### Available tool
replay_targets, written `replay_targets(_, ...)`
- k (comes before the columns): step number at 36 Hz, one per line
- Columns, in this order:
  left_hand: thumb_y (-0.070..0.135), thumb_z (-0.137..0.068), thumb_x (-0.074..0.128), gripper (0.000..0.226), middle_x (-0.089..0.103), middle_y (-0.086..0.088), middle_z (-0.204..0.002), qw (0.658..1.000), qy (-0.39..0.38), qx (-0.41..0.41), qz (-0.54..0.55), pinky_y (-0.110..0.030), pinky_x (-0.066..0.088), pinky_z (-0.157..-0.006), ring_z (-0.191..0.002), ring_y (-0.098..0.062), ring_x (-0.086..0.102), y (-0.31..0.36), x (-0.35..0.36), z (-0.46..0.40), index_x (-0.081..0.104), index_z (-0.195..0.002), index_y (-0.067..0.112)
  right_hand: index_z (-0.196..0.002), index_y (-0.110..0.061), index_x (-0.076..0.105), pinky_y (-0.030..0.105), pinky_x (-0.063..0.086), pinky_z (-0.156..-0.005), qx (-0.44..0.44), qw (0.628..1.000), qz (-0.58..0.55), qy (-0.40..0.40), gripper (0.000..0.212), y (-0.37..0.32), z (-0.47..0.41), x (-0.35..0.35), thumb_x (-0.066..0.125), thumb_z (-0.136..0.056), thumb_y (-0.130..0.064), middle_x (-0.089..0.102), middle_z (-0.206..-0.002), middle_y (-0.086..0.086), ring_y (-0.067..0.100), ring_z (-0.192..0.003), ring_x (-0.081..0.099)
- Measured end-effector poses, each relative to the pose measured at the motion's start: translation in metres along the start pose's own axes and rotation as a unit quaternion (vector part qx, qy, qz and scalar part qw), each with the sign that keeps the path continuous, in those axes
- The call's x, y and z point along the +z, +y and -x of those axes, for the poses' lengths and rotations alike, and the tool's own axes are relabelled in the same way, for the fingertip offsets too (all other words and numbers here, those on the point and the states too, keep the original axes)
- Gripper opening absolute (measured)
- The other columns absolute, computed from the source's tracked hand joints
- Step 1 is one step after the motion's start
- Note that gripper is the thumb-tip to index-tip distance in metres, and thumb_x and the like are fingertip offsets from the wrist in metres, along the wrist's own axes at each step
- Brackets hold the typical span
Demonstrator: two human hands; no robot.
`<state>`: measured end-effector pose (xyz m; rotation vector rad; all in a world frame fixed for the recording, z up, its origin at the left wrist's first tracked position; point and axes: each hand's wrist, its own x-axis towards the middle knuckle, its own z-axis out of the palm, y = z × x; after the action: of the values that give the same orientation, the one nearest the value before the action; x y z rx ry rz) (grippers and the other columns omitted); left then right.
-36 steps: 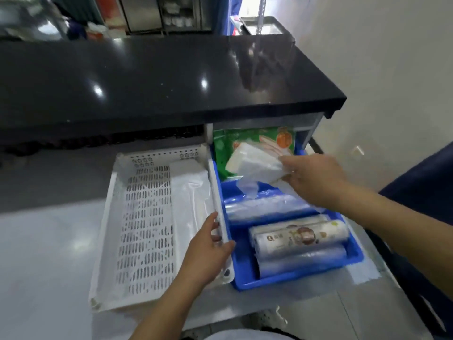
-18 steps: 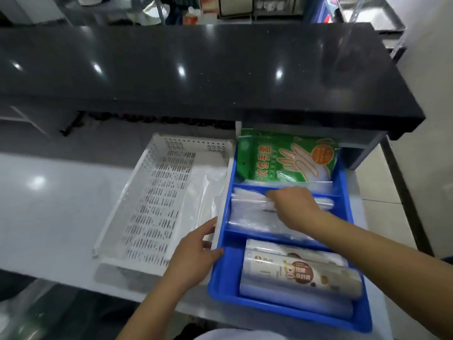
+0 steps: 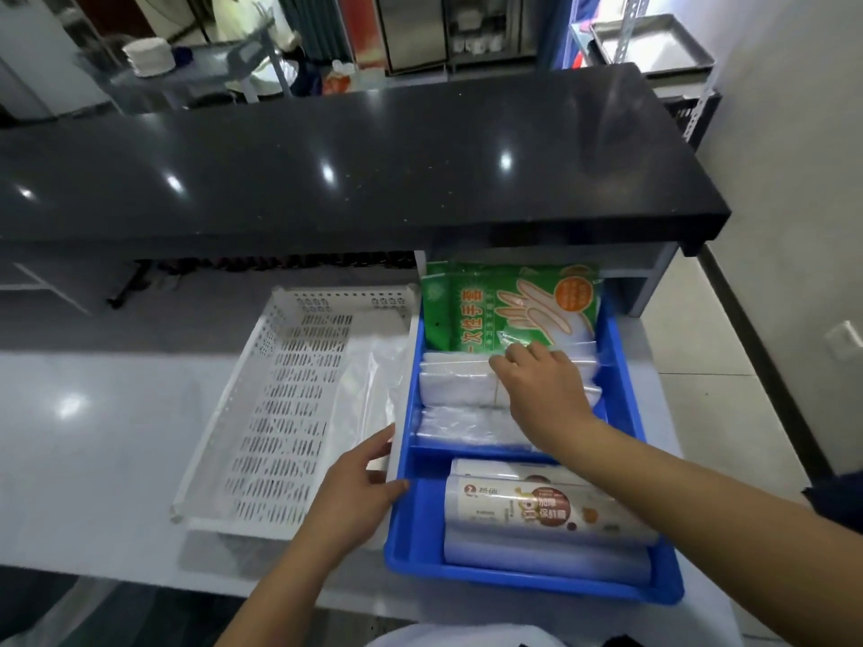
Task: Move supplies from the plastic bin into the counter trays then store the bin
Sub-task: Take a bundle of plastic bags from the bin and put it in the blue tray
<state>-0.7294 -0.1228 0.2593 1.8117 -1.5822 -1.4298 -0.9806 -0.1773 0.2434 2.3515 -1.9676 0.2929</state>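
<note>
The white perforated plastic bin (image 3: pixel 280 413) lies on the pale counter with a clear plastic bag (image 3: pixel 369 389) along its right side. My left hand (image 3: pixel 355 488) grips the bin's right rim. The blue counter tray (image 3: pixel 401 530) sits right beside it. Its rear compartment holds a green glove packet (image 3: pixel 509 310) standing upright and a packet of clear bags (image 3: pixel 457 385). My right hand (image 3: pixel 541 389) lies on that packet, its fingertips pinching crinkled plastic at the far edge. Printed film rolls (image 3: pixel 537 511) fill the front compartment.
A black raised countertop (image 3: pixel 373 170) overhangs the rear of the blue tray. A white wall and tiled floor are at the right. Beyond the counter are metal shelving with a steel tray (image 3: pixel 654 44) and a table with stacked plates.
My right hand brought the packet of clear bags down into the blue tray's rear compartment and slid toward the glove packet. The left hand stayed on the bin's rim.
</note>
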Motion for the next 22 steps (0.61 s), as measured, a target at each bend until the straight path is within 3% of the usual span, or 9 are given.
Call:
replay_targets(4, 0.009, -0.089, 0.067, 0.068, 0.058, 0.039, -0.101, 1.000, 0.001, 0.005, 0.006, -0.009, 0.050, -0.050, -0.085, 0.016, 0.064, -0.002, 0.002, 0.001, 0.047, -0.097, 0.074, -0.135, -0.016, 0.051, 0.043, 0.037, -0.108, 0.026, 0.996, -0.015, -0.080, 0.052, 0.002, 0.015, 0.008, 0.051, -0.086, 0.001, 0.045, -0.148, 0.007, 0.029, -0.137, 0.038)
replay_targets(7, 0.009, -0.089, 0.067, 0.068, 0.058, 0.040, -0.100, 1.000, 0.003, 0.004, 0.010, -0.008, 0.050, -0.051, -0.085, 0.016, 0.064, -0.002, 0.003, 0.001, 0.047, -0.098, 0.074, -0.143, -0.017, 0.044, 0.045, 0.029, -0.116, 0.038, 0.993, -0.030, -0.106, 0.057, 0.003, 0.019, 0.010, 0.048, -0.089, 0.001, 0.030, -0.159, 0.006, 0.027, -0.147, 0.023)
replay_targets(9, 0.010, -0.089, 0.067, 0.068, 0.059, 0.042, -0.097, 1.000, 0.001, 0.000, 0.007, -0.008, 0.051, -0.051, -0.085, 0.015, 0.065, -0.003, 0.002, 0.001, 0.048, -0.098, 0.075, -0.139, -0.017, 0.048, 0.046, 0.032, -0.113, 0.040, 0.996, -0.031, -0.080, 0.056, 0.006, 0.020, 0.012, 0.051, -0.087, 0.002, 0.038, -0.155, 0.006, 0.027, -0.144, 0.030)
replay_targets(12, 0.012, -0.090, 0.068, 0.063, 0.061, 0.039, -0.105, 1.000, 0.007, -0.001, 0.001, -0.011, 0.052, -0.052, -0.086, 0.011, 0.067, -0.004, 0.001, 0.000, 0.051, -0.109, 0.070, -0.120, -0.016, 0.063, 0.048, 0.039, -0.096, 0.060, 0.998, -0.014, 0.000, 0.043, 0.016, 0.013, 0.008, 0.059, -0.081, 0.003, 0.062, -0.127, 0.009, 0.033, -0.119, 0.051)
replay_targets(14, 0.015, -0.090, 0.068, 0.061, 0.061, 0.031, -0.115, 1.000, 0.015, 0.000, -0.002, -0.012, 0.053, -0.053, -0.087, 0.008, 0.068, -0.005, 0.001, -0.001, 0.050, -0.122, 0.063, -0.106, -0.013, 0.069, 0.047, 0.040, -0.087, 0.072, 0.997, -0.001, 0.029, 0.029, 0.025, 0.008, 0.006, 0.065, -0.079, -0.001, 0.066, -0.111, 0.012, 0.036, -0.105, 0.053)
replay_targets(16, 0.016, -0.091, 0.067, 0.061, 0.058, 0.030, -0.116, 1.000, 0.017, -0.002, -0.013, -0.012, 0.053, -0.055, -0.088, 0.007, 0.068, -0.005, 0.002, -0.002, 0.048, -0.130, 0.058, -0.104, -0.013, 0.067, 0.045, 0.039, -0.085, 0.076, 0.996, -0.006, 0.033, 0.021, 0.032, 0.005, 0.004, 0.065, -0.083, -0.008, 0.065, -0.108, 0.013, 0.035, -0.102, 0.052)
replay_targets(19, 0.025, -0.091, 0.065, 0.060, 0.053, 0.027, -0.125, 0.994, 0.036, 0.015, -0.103, -0.021, 0.056, -0.075, -0.108, 0.000, 0.061, 0.003, 0.007, 0.000, 0.040, -0.142, 0.046, -0.118, -0.019, 0.059, 0.043, 0.037, -0.090, 0.072, 0.997, -0.022, 0.005, 0.029, 0.037, 0.007, 0.005, 0.060, -0.089, -0.018, 0.062, -0.119, 0.009, 0.031, -0.109, 0.050)
replay_targets(22, 0.033, -0.091, 0.065, 0.066, 0.041, 0.013, -0.148, 0.970, 0.100, 0.090, -0.205, -0.032, 0.042, -0.103, -0.131, -0.010, 0.044, 0.016, 0.010, -0.005, 0.033, -0.149, 0.035, -0.127, -0.022, 0.054, 0.044, 0.037, -0.094, 0.068, 0.997, -0.020, -0.014, 0.040, 0.044, 0.017, 0.005, 0.059, -0.087, -0.018, 0.058, -0.127, 0.006, 0.030, -0.116, 0.048)
